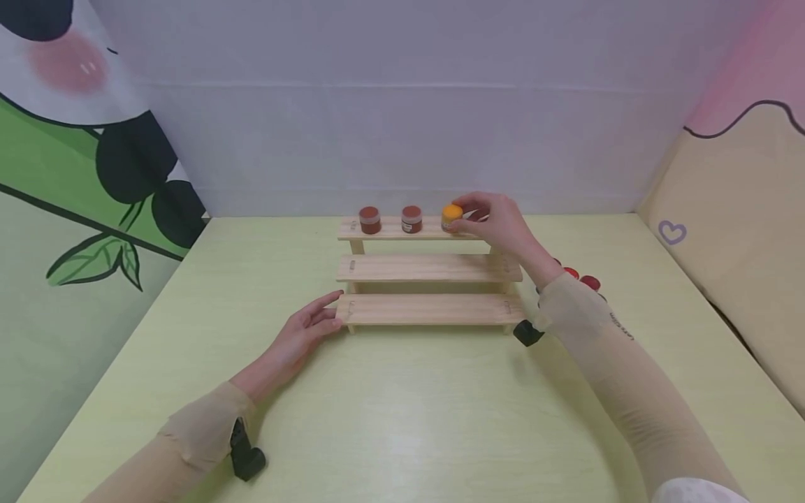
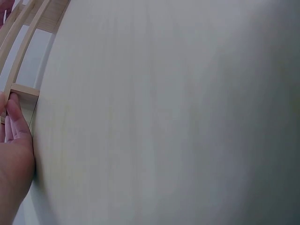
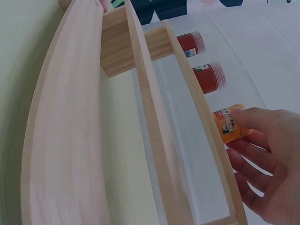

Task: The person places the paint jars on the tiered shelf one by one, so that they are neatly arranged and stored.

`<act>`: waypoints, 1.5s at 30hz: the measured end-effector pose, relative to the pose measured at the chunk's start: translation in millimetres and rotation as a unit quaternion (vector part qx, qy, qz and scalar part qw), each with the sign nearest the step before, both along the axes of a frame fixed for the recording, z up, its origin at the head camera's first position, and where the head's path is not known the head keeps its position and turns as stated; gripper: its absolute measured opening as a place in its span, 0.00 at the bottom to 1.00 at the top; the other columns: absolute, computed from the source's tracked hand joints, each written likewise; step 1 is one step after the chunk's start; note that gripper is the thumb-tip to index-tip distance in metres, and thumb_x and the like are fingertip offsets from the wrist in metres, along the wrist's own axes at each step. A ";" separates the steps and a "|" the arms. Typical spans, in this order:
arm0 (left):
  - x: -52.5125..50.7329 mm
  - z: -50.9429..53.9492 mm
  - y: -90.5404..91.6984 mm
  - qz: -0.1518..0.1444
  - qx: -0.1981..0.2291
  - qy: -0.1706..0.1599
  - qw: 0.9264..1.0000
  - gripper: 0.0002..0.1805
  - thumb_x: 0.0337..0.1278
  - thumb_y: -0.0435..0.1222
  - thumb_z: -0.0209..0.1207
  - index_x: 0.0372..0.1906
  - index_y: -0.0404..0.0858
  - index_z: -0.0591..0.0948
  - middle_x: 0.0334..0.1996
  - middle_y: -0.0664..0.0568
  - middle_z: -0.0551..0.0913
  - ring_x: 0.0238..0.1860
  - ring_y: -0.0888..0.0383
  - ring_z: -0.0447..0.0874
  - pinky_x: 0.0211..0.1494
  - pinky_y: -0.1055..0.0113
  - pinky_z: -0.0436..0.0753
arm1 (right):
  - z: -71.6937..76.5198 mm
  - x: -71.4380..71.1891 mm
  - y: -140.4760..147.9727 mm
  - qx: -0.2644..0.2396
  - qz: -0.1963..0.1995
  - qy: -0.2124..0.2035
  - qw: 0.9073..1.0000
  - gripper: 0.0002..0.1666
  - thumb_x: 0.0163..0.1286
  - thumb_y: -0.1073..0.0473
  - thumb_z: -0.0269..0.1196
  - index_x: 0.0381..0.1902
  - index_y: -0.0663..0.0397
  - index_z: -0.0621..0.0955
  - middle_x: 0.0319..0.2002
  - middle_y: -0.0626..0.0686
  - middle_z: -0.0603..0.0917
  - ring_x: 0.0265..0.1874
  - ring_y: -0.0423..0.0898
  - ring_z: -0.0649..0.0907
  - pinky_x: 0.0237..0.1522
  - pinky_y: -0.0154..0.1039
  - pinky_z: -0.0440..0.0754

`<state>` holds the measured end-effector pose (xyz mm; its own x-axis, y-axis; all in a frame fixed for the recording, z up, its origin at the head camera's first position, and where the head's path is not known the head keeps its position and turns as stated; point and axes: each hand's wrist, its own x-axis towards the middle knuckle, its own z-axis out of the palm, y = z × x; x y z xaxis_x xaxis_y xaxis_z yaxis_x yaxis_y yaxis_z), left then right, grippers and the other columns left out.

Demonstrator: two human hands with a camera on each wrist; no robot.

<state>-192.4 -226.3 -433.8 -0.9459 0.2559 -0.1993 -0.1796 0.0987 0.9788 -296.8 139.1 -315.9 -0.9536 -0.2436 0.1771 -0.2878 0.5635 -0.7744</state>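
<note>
A three-tier wooden display rack [image 1: 430, 268] stands on the table. On its top tier, my right hand [image 1: 499, 220] pinches an orange paint jar [image 1: 451, 215] between thumb and fingers; the right wrist view shows the jar's label [image 3: 228, 121] facing the shelf edge. Two paint jars with dark red contents, the left one [image 1: 370, 220] and the middle one [image 1: 411, 219], stand in a row to its left. My left hand [image 1: 300, 334] grips the left end of the bottom tier, and its thumb and fingers show at the board's end in the left wrist view.
Several more jars with red lids [image 1: 590, 282] stand on the table to the right of the rack, partly hidden behind my right forearm. A pale wall sheet [image 1: 402, 140] hangs behind the rack, with printed panels on both sides.
</note>
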 end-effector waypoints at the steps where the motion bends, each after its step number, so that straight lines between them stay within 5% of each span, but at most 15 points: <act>1: 0.1 0.0 0.1 0.000 0.000 0.000 1.000 0.36 0.69 0.38 0.58 0.77 0.44 0.58 0.52 0.57 0.79 0.51 0.69 0.81 0.56 0.78 0.78 | 0.0 -0.1 -0.1 0.000 -0.001 0.000 1.000 0.24 0.62 0.51 0.71 0.56 0.45 0.82 0.49 0.50 0.87 0.43 0.46 0.84 0.45 0.41 0.81; 14: 0.3 -0.8 0.4 -0.002 0.000 0.003 1.000 0.36 0.69 0.38 0.57 0.77 0.43 0.58 0.53 0.56 0.79 0.52 0.69 0.80 0.56 0.79 0.78 | 2.4 5.5 8.5 0.006 0.012 0.012 1.000 0.38 0.63 0.50 0.71 0.70 0.37 0.72 0.60 0.52 0.82 0.52 0.51 0.82 0.56 0.49 0.81; 32: -1.4 -4.6 0.9 0.002 -0.009 0.001 1.000 0.36 0.69 0.39 0.58 0.77 0.45 0.58 0.53 0.56 0.79 0.52 0.69 0.81 0.56 0.78 0.78 | -8.7 34.9 55.1 -0.004 -0.010 0.115 0.993 0.34 0.67 0.48 0.67 0.70 0.32 0.71 0.60 0.50 0.82 0.54 0.49 0.83 0.55 0.48 0.79; 45: -0.6 -1.6 0.2 -0.002 -0.007 0.002 1.000 0.36 0.69 0.39 0.58 0.77 0.44 0.58 0.53 0.56 0.79 0.52 0.70 0.81 0.57 0.79 0.78 | -25.6 56.3 86.6 0.010 -0.047 0.179 0.983 0.31 0.67 0.56 0.67 0.67 0.31 0.75 0.55 0.49 0.86 0.49 0.41 0.82 0.47 0.26 0.75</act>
